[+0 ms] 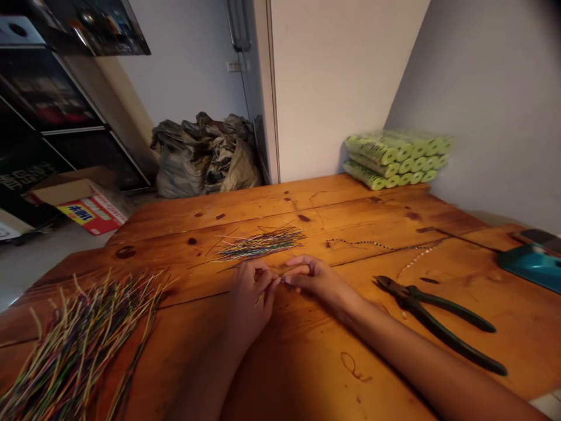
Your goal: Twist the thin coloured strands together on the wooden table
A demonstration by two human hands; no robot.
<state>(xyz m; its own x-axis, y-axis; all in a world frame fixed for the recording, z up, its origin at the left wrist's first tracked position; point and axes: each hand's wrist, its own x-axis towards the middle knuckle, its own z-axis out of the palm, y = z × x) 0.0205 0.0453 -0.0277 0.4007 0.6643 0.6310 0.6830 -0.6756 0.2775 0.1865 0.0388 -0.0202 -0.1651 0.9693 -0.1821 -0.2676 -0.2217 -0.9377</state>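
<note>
The wooden bench [315, 362] fills most of the lower view. A big heap of coloured strands [87, 345] lies at its left, and dark-handled pliers [408, 297] lie open at the right. A smaller bundle of strands [263, 242] rests between those 2, farther back. Just before it, the left hand [252, 292] and right hand [316, 280] nearly meet, fingertips pinching a tiny dark piece [283, 280], its form too small to tell.
</note>
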